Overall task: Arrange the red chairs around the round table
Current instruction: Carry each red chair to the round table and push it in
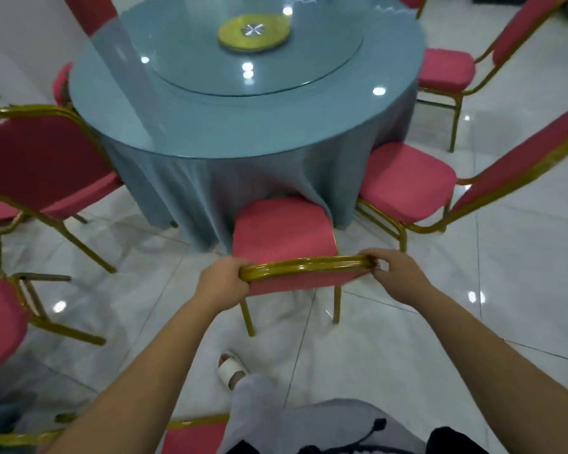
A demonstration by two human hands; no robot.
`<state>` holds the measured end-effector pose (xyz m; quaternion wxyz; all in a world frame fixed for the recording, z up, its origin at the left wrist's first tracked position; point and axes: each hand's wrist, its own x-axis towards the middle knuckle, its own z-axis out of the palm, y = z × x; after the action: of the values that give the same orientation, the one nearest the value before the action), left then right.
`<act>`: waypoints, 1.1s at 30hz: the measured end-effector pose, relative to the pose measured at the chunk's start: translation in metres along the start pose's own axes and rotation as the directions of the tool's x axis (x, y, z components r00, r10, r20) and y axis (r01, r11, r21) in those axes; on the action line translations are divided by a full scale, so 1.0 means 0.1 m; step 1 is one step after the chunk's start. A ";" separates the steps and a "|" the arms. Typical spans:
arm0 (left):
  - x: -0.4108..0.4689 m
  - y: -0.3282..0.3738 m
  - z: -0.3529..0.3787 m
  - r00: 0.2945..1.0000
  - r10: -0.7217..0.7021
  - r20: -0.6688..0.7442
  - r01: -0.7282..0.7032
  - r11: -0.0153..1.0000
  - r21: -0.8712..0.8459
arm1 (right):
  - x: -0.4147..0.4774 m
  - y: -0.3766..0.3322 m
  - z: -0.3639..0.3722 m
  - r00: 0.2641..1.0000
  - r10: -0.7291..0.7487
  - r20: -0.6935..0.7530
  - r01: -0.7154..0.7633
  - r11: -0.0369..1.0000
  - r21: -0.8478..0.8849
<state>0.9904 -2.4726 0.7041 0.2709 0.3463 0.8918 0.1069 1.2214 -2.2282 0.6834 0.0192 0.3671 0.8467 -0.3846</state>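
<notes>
A red chair with a gold frame [284, 237] stands right in front of me, its seat front tucked under the blue cloth of the round table [243, 126]. My left hand [222, 278] grips the left end of its gold top rail. My right hand [395, 273] grips the right end of the same rail. More red chairs ring the table: one at the left [40, 165], one at the right [407, 181] and one at the far right [446, 70].
A glass turntable with a gold centre disc [254, 34] lies on the table. Two more red chairs stand at the lower left [0, 319] and at the bottom edge [194, 437]. My slippered foot [232, 367] is on the glossy white tile floor.
</notes>
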 end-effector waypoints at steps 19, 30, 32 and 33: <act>-0.02 3.35 1.11 0.839 0.517 0.173 -0.410 0.807 -0.426 | -1.38 1.44 -1.25 0.877 0.348 -0.330 -0.067 0.770 0.635; 1.50 5.31 0.98 0.736 0.648 0.196 -0.392 0.644 -0.657 | -0.74 1.89 -2.84 0.691 0.530 -0.492 -0.148 0.770 0.621; 1.69 5.69 0.99 0.687 0.675 0.268 -0.374 0.645 -0.667 | -0.65 1.99 -3.03 0.649 0.571 -0.503 -0.150 0.744 0.652; 1.78 5.88 1.04 0.666 0.685 0.297 -0.370 0.648 -0.665 | -0.62 2.07 -3.11 0.626 0.597 -0.503 -0.150 0.724 0.673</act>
<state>1.2683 -1.9187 0.7675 0.5451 0.5225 0.5620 0.3375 1.4762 -1.9690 0.7904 -0.3248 0.6473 0.5315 -0.4394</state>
